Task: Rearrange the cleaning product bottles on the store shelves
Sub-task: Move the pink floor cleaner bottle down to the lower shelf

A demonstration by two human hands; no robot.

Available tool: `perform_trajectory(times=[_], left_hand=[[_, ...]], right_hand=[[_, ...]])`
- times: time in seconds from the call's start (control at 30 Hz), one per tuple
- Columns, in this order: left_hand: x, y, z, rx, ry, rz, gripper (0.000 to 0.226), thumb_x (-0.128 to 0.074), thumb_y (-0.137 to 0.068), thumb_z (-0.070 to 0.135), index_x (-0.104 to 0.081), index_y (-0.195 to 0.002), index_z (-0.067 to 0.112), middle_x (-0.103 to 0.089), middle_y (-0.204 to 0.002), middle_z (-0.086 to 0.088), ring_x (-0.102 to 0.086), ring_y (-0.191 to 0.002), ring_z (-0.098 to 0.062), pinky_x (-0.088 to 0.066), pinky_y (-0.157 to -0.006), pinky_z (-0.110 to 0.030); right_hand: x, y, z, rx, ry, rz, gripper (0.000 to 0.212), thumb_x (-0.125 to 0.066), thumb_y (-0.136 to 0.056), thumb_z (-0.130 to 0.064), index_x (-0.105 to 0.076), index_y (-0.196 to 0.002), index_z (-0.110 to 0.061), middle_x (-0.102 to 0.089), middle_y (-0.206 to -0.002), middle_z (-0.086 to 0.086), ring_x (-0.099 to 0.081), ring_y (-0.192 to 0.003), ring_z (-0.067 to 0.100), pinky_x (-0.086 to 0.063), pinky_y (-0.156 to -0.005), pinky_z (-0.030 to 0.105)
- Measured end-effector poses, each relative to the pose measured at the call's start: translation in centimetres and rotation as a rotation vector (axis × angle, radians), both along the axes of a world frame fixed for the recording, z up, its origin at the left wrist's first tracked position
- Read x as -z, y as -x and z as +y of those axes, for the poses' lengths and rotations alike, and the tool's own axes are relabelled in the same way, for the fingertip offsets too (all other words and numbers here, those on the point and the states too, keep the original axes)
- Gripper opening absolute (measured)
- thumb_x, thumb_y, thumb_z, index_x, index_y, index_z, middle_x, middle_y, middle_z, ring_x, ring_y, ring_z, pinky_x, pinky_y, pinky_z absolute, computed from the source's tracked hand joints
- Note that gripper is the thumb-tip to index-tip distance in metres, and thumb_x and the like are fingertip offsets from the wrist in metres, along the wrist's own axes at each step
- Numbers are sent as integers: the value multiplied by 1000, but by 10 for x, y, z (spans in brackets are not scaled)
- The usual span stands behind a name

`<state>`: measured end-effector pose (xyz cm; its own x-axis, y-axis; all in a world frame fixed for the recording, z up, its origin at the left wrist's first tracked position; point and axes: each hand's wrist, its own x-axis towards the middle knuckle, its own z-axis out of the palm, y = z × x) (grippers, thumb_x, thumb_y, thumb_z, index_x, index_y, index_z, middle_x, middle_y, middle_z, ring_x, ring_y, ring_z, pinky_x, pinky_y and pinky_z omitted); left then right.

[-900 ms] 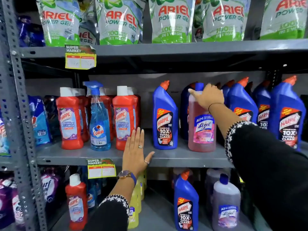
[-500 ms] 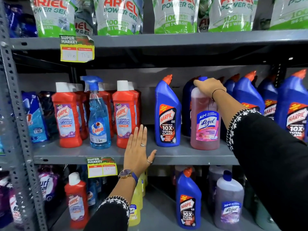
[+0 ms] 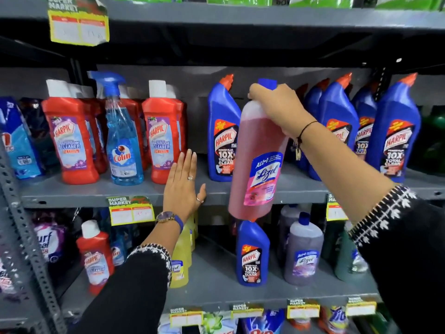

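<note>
My right hand grips the neck and shoulder of a pink Lizol bottle with a blue cap. The bottle hangs tilted in front of the middle shelf, its base below the shelf's front edge. My left hand rests flat with fingers spread on that shelf edge, holding nothing. A blue Harpic bottle stands just left of the lifted bottle. More blue Harpic bottles crowd the shelf to the right, partly hidden by my right arm.
Red Harpic bathroom cleaner bottles and a blue Colin spray stand at the left of the middle shelf. On the lower shelf are a blue Harpic, a purple Lizol, a red Harpic and yellow bottles.
My right hand has lifted the pink Lizol bottle off the middle shelf and drawn it forward and down. The view has tipped downward. My left hand stays on the shelf edge.
</note>
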<state>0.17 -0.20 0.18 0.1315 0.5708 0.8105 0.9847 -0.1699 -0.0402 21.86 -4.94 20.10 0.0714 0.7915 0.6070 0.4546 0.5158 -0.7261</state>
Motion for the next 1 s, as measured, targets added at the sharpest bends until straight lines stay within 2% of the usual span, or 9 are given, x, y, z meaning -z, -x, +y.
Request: perform_trajectory(times=[0.07, 0.2, 0.27, 0.37, 0.43, 0.5, 0.63, 0.83, 1.0], left_hand=[[0, 0, -1, -17, 8, 12, 79, -37, -82, 39, -19, -149, 2, -21, -156, -16, -13, -144, -27, -1, -118, -32], [0, -1, -1, -59, 14, 56, 80, -36, -80, 38, -17, -149, 0, -23, -155, -17, -14, -143, -27, -1, -117, -33], [0, 0, 0, -57, 6, 63, 81, -37, -80, 37, -17, -149, -1, -23, -155, -17, -15, -143, -28, -1, -116, -33], [1, 0, 0, -17, -16, 42, 81, -40, -80, 35, -18, -149, 1, -21, -155, -16, -14, -144, -27, 0, -117, -32], [3, 0, -1, 3, -29, 33, 80, -41, -80, 35, -17, -150, 2, -19, -156, -15, -12, -145, -27, 0, -118, -32], [3, 0, -1, 15, -41, 26, 80, -42, -80, 34, -17, -150, 3, -18, -157, -14, -10, -145, -26, 1, -118, -32], [5, 1, 2, 21, -68, 22, 80, -44, -79, 33, -19, -150, 3, -18, -157, -14, -10, -145, -26, 3, -118, -30], [7, 3, 6, 29, -103, 35, 81, -44, -79, 33, -19, -149, 1, -19, -156, -15, -12, -145, -29, -1, -119, -33], [7, 2, 6, 24, -115, 40, 80, -44, -78, 33, -21, -148, 0, -23, -155, -17, -15, -144, -30, 1, -118, -32]], right_hand=[[26, 6, -10, -26, 30, 30, 37, -60, -73, -38, -42, -48, -20, -42, -51, -6, -37, -50, 13, -30, -49, 27], [103, 27, -15, -49, 115, 37, 39, -61, -72, -36, -43, -45, -16, -46, -52, -2, -42, -51, 13, -36, -54, 29], [147, 42, -15, -22, 149, 16, 38, -60, -68, -41, -45, -46, -13, -48, -54, 3, -44, -58, 22, -40, -57, 33], [208, 61, -13, -2, 181, -90, 42, -53, -64, -44, -37, -44, -11, -43, -49, 6, -40, -58, 28, -41, -58, 40], [241, 70, -6, -15, 190, -117, 40, -51, -65, -46, -42, -48, -12, -52, -53, 7, -47, -60, 28, -41, -60, 37], [265, 76, 4, -10, 202, -138, 38, -54, -69, -45, -54, -57, -9, -64, -66, 11, -58, -68, 31, -40, -60, 34], [289, 88, 35, 25, 264, -158, 29, -65, -76, -34, -62, -63, -8, -69, -76, 16, -61, -76, 37, -47, -66, 37], [313, 100, 76, 71, 360, -262, 43, -59, -74, -47, -67, -74, -5, -71, -84, 19, -64, -83, 38, -48, -67, 35], [322, 104, 98, 120, 444, -256, 48, -58, -75, -50, -69, -82, -4, -71, -91, 21, -65, -90, 38, -51, -72, 36]])
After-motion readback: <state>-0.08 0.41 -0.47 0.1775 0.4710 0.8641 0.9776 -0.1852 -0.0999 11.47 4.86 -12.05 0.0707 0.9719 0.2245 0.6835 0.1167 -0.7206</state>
